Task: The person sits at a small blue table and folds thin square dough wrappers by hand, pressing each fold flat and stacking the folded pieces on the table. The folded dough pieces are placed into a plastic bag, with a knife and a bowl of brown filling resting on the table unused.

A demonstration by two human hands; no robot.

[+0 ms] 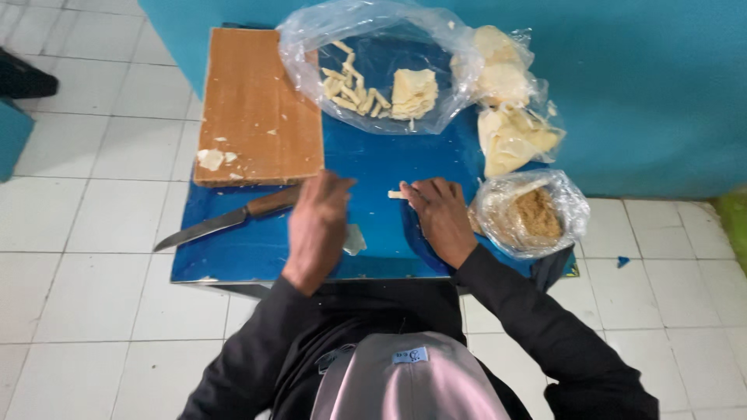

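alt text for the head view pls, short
A person's right hand pinches a small pale strip on a blue table, the left hand hovering beside it. A knife, wooden board and plastic bags of pale pieces and brown crumbs surround them.

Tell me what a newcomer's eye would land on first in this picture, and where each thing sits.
The bright blue table stands out against white floor tiles, with the person's left hand and right hand at its near edge; the right hand's fingertips touch a small pale roll. A long knife lies at the left, below a brown wooden board. A clear bag of pale rolled pieces lies at the far edge.
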